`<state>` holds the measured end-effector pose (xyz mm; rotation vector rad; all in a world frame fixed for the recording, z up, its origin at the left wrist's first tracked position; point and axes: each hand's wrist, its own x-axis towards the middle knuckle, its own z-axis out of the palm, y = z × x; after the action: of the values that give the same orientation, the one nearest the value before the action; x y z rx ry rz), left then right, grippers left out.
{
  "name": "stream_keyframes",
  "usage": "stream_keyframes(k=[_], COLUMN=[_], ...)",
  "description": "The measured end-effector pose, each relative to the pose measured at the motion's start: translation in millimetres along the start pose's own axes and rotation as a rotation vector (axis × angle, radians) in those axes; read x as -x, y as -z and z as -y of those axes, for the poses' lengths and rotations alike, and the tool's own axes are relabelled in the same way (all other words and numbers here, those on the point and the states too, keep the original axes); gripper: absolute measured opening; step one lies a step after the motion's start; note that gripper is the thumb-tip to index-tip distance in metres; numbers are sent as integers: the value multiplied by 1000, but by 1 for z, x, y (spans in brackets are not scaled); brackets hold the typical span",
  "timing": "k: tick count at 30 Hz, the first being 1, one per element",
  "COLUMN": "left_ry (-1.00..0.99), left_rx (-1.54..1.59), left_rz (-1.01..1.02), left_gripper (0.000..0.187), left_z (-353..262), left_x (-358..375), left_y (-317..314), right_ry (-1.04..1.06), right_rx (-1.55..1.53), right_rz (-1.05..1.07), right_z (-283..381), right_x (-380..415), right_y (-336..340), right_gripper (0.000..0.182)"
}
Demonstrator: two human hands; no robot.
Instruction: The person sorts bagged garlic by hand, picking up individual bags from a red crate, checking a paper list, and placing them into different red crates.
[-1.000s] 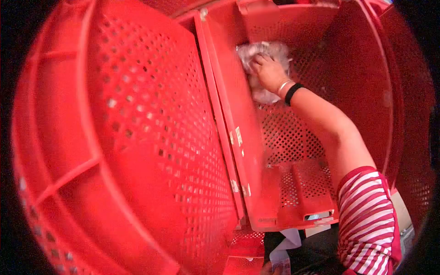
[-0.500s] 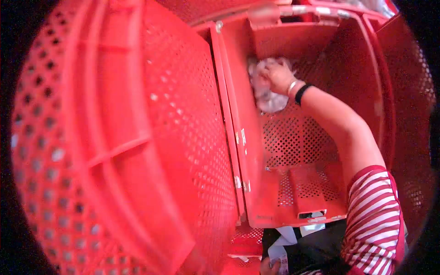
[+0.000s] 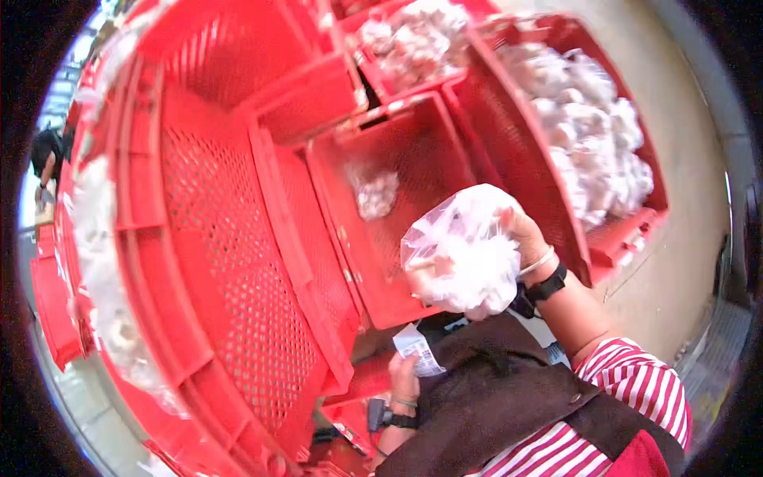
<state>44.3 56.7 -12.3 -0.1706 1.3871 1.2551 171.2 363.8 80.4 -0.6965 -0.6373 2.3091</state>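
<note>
My right hand (image 3: 526,237), with a pale bangle and a black band at the wrist, grips a clear plastic bag (image 3: 465,254) full of whitish lumps. The bag is held up over the near right side of a deep red crate (image 3: 391,306). One similar, smaller-looking bag (image 3: 375,195) lies on that crate's floor. Lower down, near my dark apron (image 3: 493,389), my left hand (image 3: 405,380) pinches a white printed paper label (image 3: 419,350). What the lumps in the bags are is too blurred to tell.
At right, a red crate (image 3: 656,219) is piled with filled white bags (image 3: 592,131). Another heap of bags (image 3: 417,40) sits in a crate at the back. Tall perforated red crates (image 3: 230,262) stand at left. Far left, a person (image 3: 48,155) is partly visible.
My right hand has come up out of the crate with a bag. My view has pulled back and swung, bringing my left hand with its label and the surrounding crates into fuller sight.
</note>
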Motion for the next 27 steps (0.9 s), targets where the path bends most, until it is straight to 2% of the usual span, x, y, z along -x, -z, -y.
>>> stream_keyframes(k=[1,2,5,7,8,9,13,15,18,20,22,25,27], left_ry=[-42,-56,-101,-144,-163,-137,-171,-182,-168,-162,-164,-217,-308], left_rx=[88,70,-62,-153,-180,-269,-566,-544,-478,-441,-463,-501,-556], left_rz=[34,106,291,361,386,416,577,617,567,669,686,667,551], left_gripper=[22,22,20,20,20,21,23,25,26,28,29,29,26], left_z=[-21,-41,-93,-111,-120,-130,-157,-157,-160,-163,-165,-163,-161], left_x=[9,21,59,79,89,101,134,132,129,135,132,132,132], left_y=[-16,-29,-58,-68,-74,-78,-90,-84,-84,-98,-99,-109,-120], right_ry=[-11,4,77,156,219,256,433,468,498,517,531,546,710], right_rx=[-259,-326,-578,-583,-520,-530,-480,-485,-509,-512,-518,-702,-221], right_rz=[-75,-66,-42,81,13,26,253,218,162,125,106,118,-122], right_z=[15,34,49,64,70,76,120,124,125,124,121,117,113], right_x=[16,29,56,69,76,82,122,129,134,136,135,127,130], right_y=[-15,-40,-45,-55,-63,-67,-96,-84,-62,-51,-40,-26,-16], right_gripper=[54,56,51,43,36,36,27,26,26,25,25,25,36])
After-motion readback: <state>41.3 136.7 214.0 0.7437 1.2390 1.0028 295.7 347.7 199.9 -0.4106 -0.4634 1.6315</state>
